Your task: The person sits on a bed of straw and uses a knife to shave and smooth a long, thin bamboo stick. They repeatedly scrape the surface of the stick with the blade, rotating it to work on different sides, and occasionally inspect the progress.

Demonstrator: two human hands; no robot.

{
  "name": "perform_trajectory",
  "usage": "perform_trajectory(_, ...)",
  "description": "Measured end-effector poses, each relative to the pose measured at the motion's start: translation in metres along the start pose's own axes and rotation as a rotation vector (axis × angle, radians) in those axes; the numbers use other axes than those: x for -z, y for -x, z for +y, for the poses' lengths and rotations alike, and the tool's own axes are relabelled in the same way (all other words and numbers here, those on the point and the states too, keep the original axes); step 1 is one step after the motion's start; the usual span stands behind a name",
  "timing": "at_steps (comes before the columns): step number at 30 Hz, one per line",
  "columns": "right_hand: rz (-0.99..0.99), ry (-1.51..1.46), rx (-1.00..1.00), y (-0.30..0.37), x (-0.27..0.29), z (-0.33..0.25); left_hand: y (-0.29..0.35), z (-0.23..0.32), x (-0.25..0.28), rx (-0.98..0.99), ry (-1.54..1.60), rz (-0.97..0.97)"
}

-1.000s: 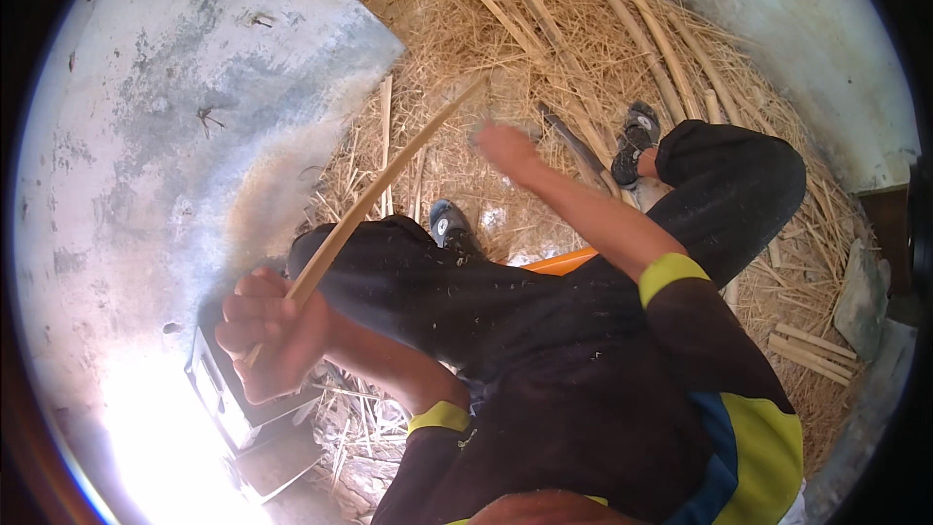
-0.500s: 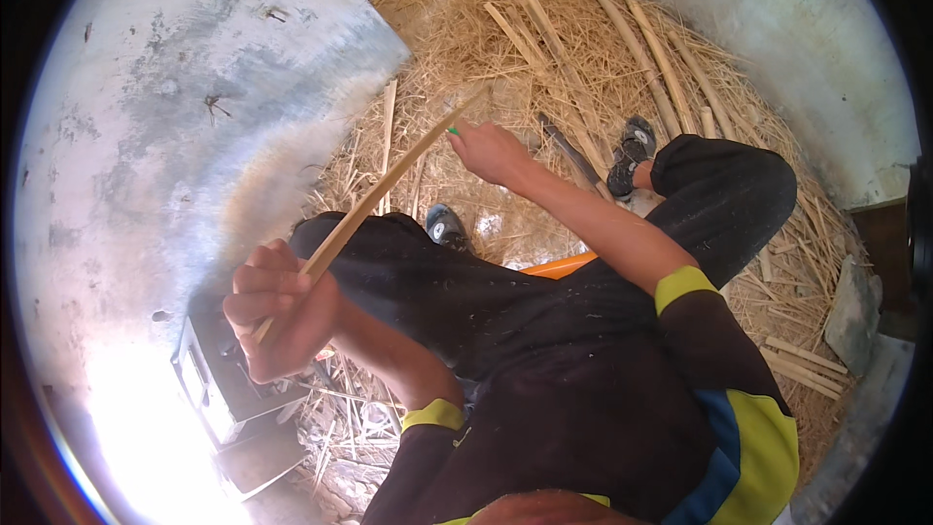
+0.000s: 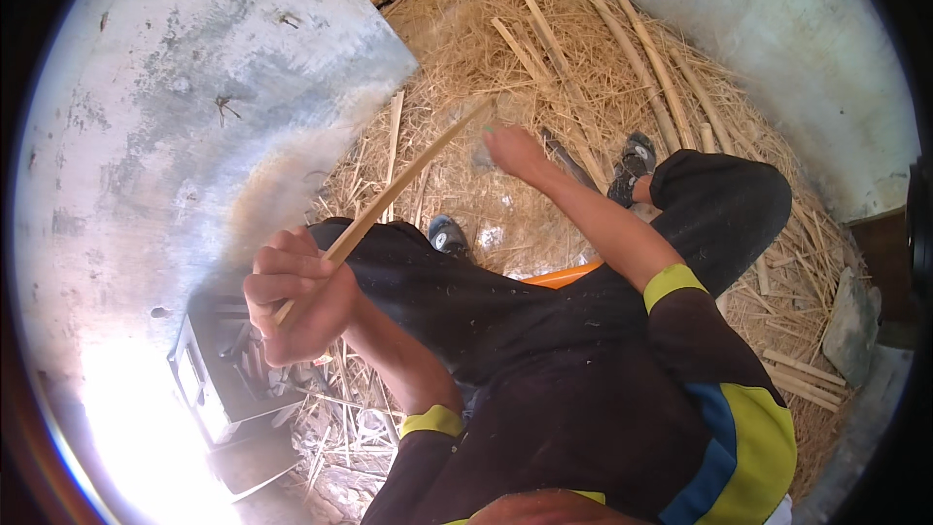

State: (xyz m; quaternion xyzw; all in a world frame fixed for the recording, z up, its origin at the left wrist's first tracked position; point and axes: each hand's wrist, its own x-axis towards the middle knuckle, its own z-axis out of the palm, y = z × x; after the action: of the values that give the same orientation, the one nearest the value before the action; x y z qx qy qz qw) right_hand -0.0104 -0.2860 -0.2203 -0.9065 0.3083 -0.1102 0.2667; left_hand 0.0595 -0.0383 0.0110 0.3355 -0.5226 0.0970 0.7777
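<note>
My left hand (image 3: pixel 299 294) is closed in a fist around the lower end of a long, flat bamboo strip (image 3: pixel 394 187). The strip slants up and away to the right, and its thin far tip ends just above my right hand (image 3: pixel 515 153). That hand is closed too, set a little apart from the strip. A small bit of green shows at its fingers, and a blurred greyish patch lies beside it. What it grips is mostly hidden, so I cannot make out its kind.
Thin shavings (image 3: pixel 457 15) cover the floor around my feet. Bamboo lengths (image 3: pixel 653 68) lie at the far right, and short split pieces (image 3: pixel 805 381) at the right. A pale wall (image 3: pixel 194 87) rises on the left above a dark box (image 3: pixel 228 369). Something orange (image 3: pixel 564 275) shows between my legs.
My right hand has moved right and slightly down, off the strip's far end. The left hand has shifted slightly right with the strip still in it.
</note>
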Motion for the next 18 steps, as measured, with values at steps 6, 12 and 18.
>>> perform_trajectory(6, 0.065, 0.022, -0.012, -0.027, -0.014, -0.02, -0.007, -0.001, -0.001, 0.018, 0.025, 0.061)
perform_trajectory(12, -0.235, 0.262, -0.414, -0.03, -0.047, 0.079, -0.006, -0.004, 0.005, -0.027, 0.05, -0.018)
perform_trajectory(18, -0.229, 0.181, -0.488, -0.003, -0.022, 0.129, -0.008, -0.005, 0.003, 0.014, 0.142, 0.033)
